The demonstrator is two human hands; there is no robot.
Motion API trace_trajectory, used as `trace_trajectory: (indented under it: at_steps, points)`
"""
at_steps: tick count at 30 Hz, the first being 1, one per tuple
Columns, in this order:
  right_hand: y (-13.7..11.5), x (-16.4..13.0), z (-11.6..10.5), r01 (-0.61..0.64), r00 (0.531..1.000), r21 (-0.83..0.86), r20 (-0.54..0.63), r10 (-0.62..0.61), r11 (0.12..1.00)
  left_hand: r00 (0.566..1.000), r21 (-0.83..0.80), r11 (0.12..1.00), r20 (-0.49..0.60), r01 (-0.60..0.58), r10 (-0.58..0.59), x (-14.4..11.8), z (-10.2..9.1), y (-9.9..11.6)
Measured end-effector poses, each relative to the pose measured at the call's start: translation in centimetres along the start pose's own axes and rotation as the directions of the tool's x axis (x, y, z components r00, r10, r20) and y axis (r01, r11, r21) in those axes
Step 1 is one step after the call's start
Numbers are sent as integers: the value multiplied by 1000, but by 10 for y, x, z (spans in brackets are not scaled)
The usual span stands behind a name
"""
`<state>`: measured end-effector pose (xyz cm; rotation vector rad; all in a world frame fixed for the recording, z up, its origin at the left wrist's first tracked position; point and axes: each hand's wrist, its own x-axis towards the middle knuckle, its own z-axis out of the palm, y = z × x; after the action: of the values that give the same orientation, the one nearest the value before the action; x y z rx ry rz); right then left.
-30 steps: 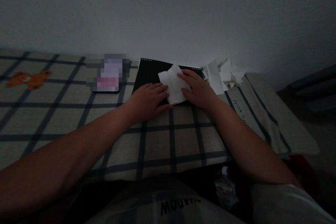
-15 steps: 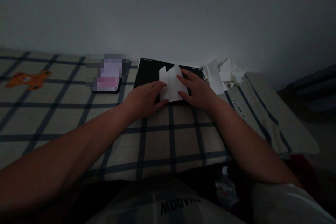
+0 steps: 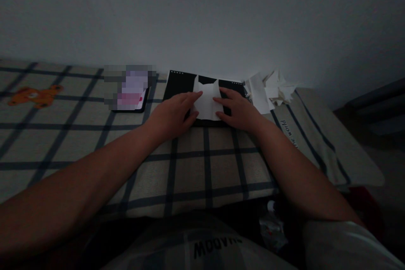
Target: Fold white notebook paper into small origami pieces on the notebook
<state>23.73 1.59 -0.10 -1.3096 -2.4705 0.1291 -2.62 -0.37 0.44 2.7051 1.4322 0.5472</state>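
A folded white paper (image 3: 208,102) lies on a black notebook (image 3: 179,86) at the far side of a checked bedspread (image 3: 205,168). My left hand (image 3: 172,114) presses the paper's left edge with its fingertips. My right hand (image 3: 238,109) rests on the paper's right edge, fingers flat. Both hands pin the paper down on the notebook. The paper's top edge shows a notch between two flaps.
A phone (image 3: 129,95) with a lit screen lies left of the notebook. A pile of white paper scraps (image 3: 272,88) sits at the right, by the wall. An orange bear print (image 3: 34,95) marks the cover at far left. The bed's edge drops off at the right.
The paper has turned from a slant to upright and shifted a little away from me on the notebook. Both hands have moved along with it, closer together.
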Motion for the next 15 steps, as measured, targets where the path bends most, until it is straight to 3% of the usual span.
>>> trace_trajectory:
  at_steps: [3, 7, 15]
  points:
    - [-1, 1, -1, 49, 999, 57, 12, -50, 997, 998, 16, 1000, 61, -6, 5, 1, 0, 0]
    - [-5, 3, 1, 138, 990, 167, 7, -142, 976, 989, 65, 991, 98, -113, 106, 3, 4, -2]
    - [-1, 7, 10, 60, 994, 227, 74, -78, 972, 975, 153, 965, 82, -215, 205, 3, 13, -7]
